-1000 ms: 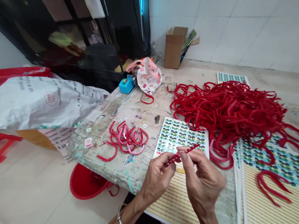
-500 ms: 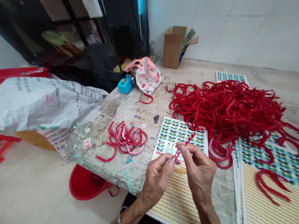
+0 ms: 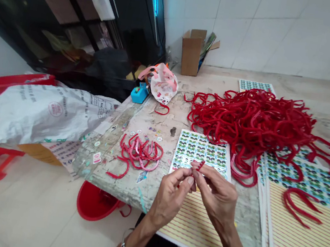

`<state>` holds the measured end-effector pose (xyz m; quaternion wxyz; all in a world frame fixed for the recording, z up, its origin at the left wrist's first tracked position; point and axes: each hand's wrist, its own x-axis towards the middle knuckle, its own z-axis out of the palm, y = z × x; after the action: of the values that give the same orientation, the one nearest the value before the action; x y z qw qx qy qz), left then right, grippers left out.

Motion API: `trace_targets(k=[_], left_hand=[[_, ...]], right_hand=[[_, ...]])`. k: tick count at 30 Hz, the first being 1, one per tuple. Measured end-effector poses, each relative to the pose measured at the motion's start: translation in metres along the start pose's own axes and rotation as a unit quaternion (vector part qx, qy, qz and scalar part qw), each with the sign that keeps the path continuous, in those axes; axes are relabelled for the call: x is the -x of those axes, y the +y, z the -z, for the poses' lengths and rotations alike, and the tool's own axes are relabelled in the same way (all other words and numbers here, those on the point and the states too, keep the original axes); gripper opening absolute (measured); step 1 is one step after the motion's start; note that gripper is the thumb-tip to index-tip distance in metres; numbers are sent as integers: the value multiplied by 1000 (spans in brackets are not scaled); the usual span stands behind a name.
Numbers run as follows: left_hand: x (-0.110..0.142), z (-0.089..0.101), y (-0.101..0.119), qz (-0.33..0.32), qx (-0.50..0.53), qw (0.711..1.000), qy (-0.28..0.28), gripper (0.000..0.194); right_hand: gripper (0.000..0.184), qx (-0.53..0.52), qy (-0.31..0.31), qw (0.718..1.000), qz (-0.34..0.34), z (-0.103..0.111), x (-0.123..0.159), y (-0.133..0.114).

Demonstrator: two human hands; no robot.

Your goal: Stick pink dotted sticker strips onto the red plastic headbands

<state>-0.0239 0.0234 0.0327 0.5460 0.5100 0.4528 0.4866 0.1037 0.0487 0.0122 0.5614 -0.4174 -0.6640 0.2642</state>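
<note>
In the head view my left hand (image 3: 169, 198) and my right hand (image 3: 217, 197) meet over a sticker sheet (image 3: 197, 230). Both pinch a thin red curved strip (image 3: 201, 166); a short end shows above the fingertips and the rest is mostly hidden by the fingers. The sheet beneath has rows of green-and-blue eye-like stickers at its top and yellow bands with dark red lines below. A large heap of red curved strips (image 3: 257, 118) lies behind my right hand. To the left of my hands is a smaller cluster of red and pinkish strips (image 3: 141, 153).
More sticker sheets (image 3: 307, 236) are stacked at the right, with loose strips on top. A pink-handled bag (image 3: 163, 85), a blue tape dispenser (image 3: 139, 93) and a cardboard box (image 3: 191, 54) stand at the back. A red bucket (image 3: 84, 200) sits below the table's left edge.
My fingertips have drawn closer together around the red strip, and less of it shows. My right fingers have shifted slightly down and left. The heaps look the same.
</note>
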Motion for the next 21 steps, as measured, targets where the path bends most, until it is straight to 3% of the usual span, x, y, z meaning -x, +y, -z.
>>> trace_targets(k=[4, 8, 11, 14, 21], left_hand=[[-2, 1, -2, 8, 11, 1000, 20, 21], [1, 3, -11, 21, 41, 999, 24, 21], [5, 6, -14, 10, 52, 999, 10, 20], [8, 8, -14, 0, 53, 999, -10, 19], [12, 13, -16, -21, 35, 999, -20, 18]], right_hand=[[30, 58, -15, 996, 60, 0, 4, 5], [56, 47, -15, 998, -32, 2, 6, 8], [54, -42, -56, 989, -127, 4, 3, 9], [57, -156, -86, 961, -210, 5, -1, 12], [58, -261, -111, 926, -248, 3, -6, 12]])
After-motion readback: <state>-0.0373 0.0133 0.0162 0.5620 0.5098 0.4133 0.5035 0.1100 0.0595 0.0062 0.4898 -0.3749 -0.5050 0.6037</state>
